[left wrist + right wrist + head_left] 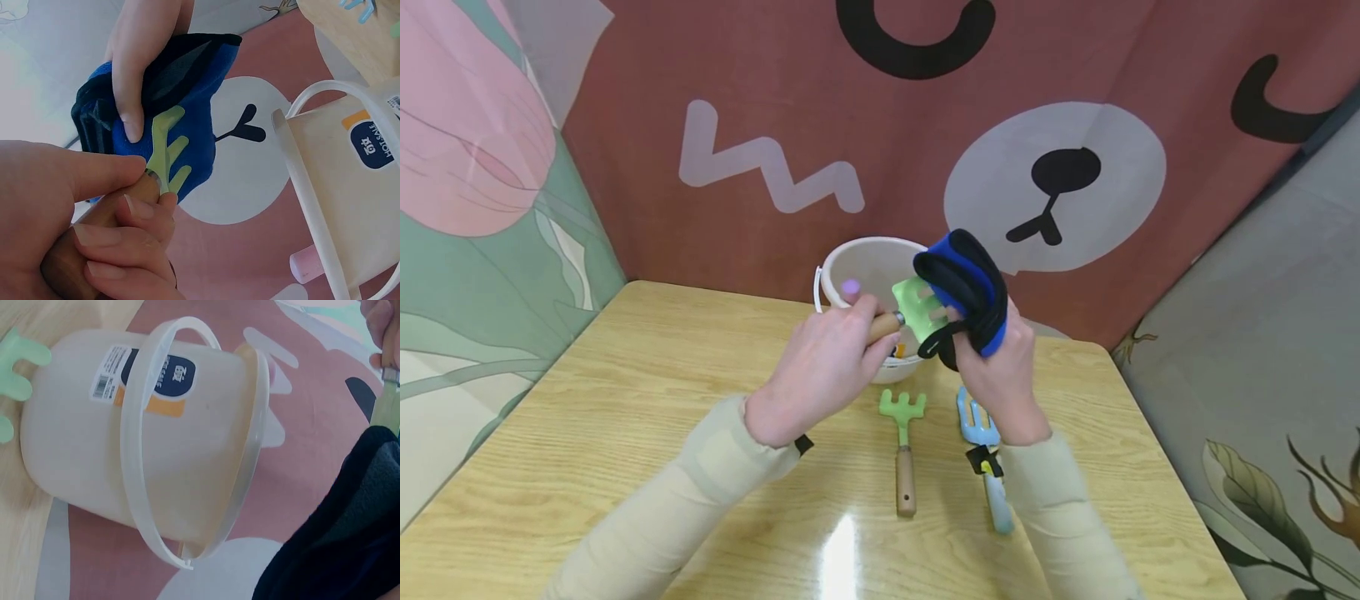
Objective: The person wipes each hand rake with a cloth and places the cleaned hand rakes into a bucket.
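Observation:
My left hand (831, 354) grips the wooden handle of a small green garden fork (917, 310), its thumb laid along the handle near the metal collar. My right hand (1000, 379) holds a folded blue and black cloth (981, 287). In the left wrist view, the fork's tines (170, 150) lie against the blue side of the cloth (199, 125). Both hands are raised over and in front of a white bucket (891, 373). The right wrist view shows the cloth (344, 531) at its lower right corner, with most of the right hand out of sight.
The bucket (81, 456) has a raised handle (130, 456) and a label. A purple-pink piece (305, 265) shows at its rim. On the wooden table (647, 400) lie a green hand rake (906, 479) and a blue fork (977, 425). A printed cloth wall (760, 242) stands behind.

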The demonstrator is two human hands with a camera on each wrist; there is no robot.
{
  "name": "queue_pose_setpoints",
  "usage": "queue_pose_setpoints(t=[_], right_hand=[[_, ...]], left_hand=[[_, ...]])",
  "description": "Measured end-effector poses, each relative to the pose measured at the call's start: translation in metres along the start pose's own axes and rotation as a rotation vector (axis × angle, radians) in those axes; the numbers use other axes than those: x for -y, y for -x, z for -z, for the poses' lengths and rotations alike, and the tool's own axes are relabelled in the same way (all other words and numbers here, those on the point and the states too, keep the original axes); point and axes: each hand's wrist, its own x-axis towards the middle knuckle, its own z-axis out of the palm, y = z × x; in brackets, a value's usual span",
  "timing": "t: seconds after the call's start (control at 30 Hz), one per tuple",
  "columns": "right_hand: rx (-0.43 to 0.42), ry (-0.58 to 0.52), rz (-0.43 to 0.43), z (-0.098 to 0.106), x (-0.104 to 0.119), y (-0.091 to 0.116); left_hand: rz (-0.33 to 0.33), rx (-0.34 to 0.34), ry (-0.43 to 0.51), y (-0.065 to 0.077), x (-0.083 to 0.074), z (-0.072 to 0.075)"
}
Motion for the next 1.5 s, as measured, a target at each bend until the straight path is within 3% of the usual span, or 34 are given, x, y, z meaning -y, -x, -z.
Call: queue_pose_setpoints(t=[0.3,0.53,0.9,1.13,1.37,1.5], right_hand=[[0.019,-0.032,0.077,-0.007,0.011,0.005],[0.073,-0.047,0.155,-0.012,0.021,0.010],[0.109,-0.077,0.121,-0.007,0.030,0.010],[0.040,-0.142,0.054,0.002,0.030,0.006],[-0.065,-0.127,0.012,0.013,0.026,-0.001],[-0.135,-0.125,-0.078,0.021,0.023,-0.007]], left_hand=[[-0.032,-0.033,-0.006,0.001,-0.001,-0.003],[-0.012,-0.044,0.009,0.000,0.001,-0.007],[0.020,-0.004,0.019,-0.001,0.008,-0.011],[0.011,0.011,0.024,0.000,0.006,-0.011],[0.035,0.036,0.028,0.000,0.005,-0.008],[0.037,0.027,0.018,0.000,0.007,-0.006]])
